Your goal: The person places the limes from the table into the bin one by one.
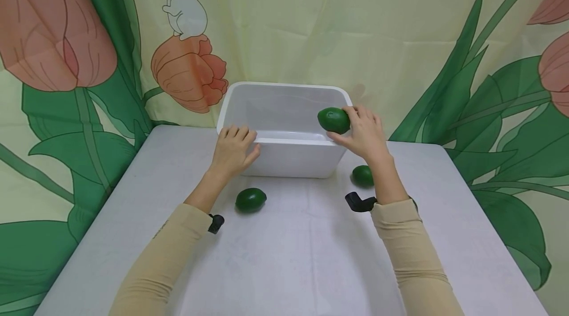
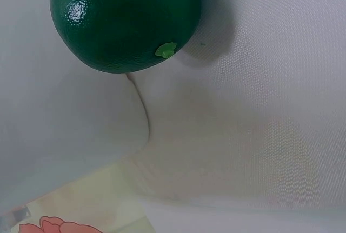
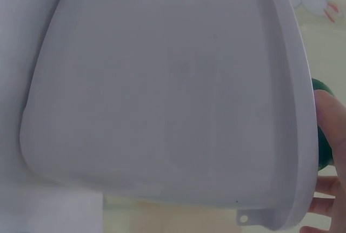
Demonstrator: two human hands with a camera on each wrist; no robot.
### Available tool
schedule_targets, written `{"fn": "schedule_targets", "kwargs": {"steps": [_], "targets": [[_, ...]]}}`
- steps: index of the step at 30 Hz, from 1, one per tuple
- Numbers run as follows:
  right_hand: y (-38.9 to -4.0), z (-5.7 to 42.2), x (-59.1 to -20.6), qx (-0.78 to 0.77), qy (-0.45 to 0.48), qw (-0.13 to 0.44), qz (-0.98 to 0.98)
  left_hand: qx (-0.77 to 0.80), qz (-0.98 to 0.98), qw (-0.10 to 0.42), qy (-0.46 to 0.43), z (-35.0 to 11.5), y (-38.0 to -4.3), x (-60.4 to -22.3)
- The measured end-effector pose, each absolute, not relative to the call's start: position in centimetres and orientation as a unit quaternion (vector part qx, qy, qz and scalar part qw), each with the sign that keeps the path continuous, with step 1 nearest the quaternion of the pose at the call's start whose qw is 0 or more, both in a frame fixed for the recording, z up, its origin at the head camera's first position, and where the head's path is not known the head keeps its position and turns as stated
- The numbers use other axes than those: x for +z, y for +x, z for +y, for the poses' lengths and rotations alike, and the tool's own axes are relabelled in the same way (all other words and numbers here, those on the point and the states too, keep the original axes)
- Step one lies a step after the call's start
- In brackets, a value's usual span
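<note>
A white plastic box (image 1: 291, 160) stands at the back of the table. My right hand (image 1: 366, 131) holds a green lime (image 1: 333, 120) between thumb and fingers, over the box's front right rim; in the right wrist view this lime (image 3: 325, 149) is partly hidden behind the rim. My left hand (image 1: 234, 150) grips the front left corner of the rim, fingers over the edge and thumb outside. A second lime (image 1: 251, 200) lies in front of the box, near my left wrist; the left wrist view shows its pale green stem end. Another lime (image 1: 362, 176) sits beside my right wrist, partly covered by it.
The table (image 1: 284, 256) has a white cloth. Behind it hangs a pale yellow curtain (image 1: 302, 19) with printed tulips and a white animal, close to the box's back. Black wrist-camera mounts (image 1: 360, 202) jut from both sleeves. The box's visible inner floor is bare.
</note>
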State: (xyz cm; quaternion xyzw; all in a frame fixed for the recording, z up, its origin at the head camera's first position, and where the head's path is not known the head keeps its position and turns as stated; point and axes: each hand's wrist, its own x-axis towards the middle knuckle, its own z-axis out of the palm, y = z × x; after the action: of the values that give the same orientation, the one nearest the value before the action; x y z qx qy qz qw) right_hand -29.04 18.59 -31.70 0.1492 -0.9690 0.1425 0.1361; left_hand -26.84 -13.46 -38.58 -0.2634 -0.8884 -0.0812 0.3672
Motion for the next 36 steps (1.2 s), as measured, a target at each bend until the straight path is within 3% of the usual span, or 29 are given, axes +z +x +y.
{"fn": "schedule_targets", "kwargs": {"steps": [20,36], "targets": [[-30.4,18.4,-32.2,0.138,0.139,0.1,-0.975,-0.081,-0.886,0.372,-0.266,-13.6,-26.8,-38.5],[-30.3,18.4,-32.4,0.164,0.14,0.104,-0.971,-0.077,-0.884,0.375,-0.267,-13.6,-26.9,-38.6]]}}
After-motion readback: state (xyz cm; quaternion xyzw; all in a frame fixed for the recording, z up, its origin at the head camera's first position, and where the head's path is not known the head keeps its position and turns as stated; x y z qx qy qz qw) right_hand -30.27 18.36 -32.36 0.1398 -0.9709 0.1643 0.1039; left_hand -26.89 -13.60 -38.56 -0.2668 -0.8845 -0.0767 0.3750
